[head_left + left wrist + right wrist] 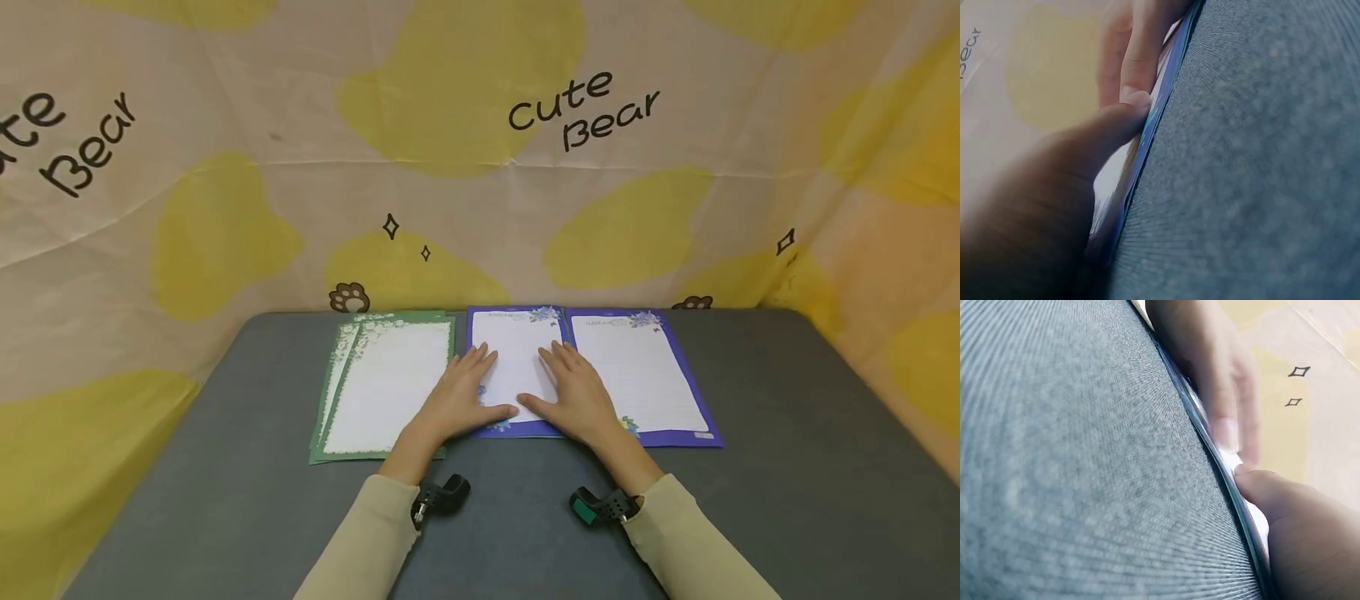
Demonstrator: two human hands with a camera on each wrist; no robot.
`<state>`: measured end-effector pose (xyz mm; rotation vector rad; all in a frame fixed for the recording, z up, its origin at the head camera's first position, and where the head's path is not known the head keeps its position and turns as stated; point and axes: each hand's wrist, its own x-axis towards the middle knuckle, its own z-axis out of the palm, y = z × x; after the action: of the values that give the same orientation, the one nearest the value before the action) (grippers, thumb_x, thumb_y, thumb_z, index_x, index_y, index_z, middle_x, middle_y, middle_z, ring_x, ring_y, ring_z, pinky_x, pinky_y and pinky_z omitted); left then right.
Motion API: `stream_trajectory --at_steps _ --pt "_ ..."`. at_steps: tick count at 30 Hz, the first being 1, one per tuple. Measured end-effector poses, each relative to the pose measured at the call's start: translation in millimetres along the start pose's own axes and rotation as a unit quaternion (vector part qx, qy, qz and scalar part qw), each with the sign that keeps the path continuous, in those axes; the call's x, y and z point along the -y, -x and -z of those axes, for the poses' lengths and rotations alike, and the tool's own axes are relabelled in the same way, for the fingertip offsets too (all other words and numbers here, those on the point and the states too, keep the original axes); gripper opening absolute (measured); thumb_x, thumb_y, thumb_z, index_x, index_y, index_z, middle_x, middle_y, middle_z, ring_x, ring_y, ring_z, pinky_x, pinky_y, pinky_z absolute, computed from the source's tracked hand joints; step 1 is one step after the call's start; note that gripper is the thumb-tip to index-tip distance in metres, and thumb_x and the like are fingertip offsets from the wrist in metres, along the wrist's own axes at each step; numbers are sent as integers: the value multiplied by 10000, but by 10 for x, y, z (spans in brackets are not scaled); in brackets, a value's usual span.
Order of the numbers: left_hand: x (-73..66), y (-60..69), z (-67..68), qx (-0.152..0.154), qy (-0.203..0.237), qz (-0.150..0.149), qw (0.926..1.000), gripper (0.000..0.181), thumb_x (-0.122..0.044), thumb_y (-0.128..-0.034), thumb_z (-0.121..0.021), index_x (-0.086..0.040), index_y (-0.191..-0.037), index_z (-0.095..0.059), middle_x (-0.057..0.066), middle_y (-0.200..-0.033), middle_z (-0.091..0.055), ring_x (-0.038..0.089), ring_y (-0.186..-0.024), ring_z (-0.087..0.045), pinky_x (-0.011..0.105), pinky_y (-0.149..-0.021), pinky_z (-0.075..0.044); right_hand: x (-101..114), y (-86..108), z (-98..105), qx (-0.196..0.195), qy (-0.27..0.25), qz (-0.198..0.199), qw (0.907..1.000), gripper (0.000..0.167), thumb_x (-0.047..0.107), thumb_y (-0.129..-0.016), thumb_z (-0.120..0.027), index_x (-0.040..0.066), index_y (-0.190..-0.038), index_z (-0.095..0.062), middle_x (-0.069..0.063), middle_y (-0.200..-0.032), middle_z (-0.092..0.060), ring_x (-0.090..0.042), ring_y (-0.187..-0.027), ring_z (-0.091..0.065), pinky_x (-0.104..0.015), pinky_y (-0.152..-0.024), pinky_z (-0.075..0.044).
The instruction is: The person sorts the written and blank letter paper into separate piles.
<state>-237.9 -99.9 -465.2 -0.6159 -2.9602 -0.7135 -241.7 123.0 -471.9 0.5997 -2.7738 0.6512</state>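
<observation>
In the head view, a purple-bordered sheet [517, 342] with blue flowers lies flat near the middle of the table. My left hand [461, 396] rests on its left side, fingers spread and thumb stretched inward. Opposite it, my right hand [576, 396] lies across the right side, over the border with a second purple-bordered sheet [641, 362]. The two thumbs point at each other with a small gap. Both wrist views show the paper's thin edge low against the table, with the left hand [1079, 150] and right hand [1310, 512] on top.
Left of the purple sheets lie overlapping green-bordered sheets [390, 387], partly covered by the left forearm. The dark grey table [795, 433] ends at a yellow-patterned cloth backdrop [465, 92]. A black strap device [446, 496] sits on each wrist.
</observation>
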Motion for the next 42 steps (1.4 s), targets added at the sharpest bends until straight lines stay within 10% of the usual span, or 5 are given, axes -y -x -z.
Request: stream_trajectory --at_steps 24,33,42 --pt "-1 -21 -20 -195 -20 155 9997 875 -614 -787 -782 -132 -1474 -535 92 -1559 -493 341 -1459 -437 513 -1214 -344 -3 4 10 -135 -52 -225 9996 671 488 -919 -684 7 -1379 -593 -235 -1461 -554 -424 -1389 -493 -596 -1177 -352" --pt "15 -3 -15 -279 131 133 9994 857 -602 -788 -786 -134 -1465 -547 105 -1564 -481 342 -1473 -412 535 -1215 -334 -3 7 -4 29 27 -482 9988 555 376 -1019 -558 11 -1437 -546 -273 -1535 -456 -455 -1475 -371 -639 -1216 -255" --pt "19 2 -27 69 -109 114 9999 928 -673 -793 -728 -183 -1534 -462 87 -1669 -304 328 -1576 -209 549 -1272 -201 -3 3 52 296 448 -155 9984 799 592 -877 -679 48 -1448 -546 -229 -1483 -532 -401 -1429 -449 -636 -1223 -243"
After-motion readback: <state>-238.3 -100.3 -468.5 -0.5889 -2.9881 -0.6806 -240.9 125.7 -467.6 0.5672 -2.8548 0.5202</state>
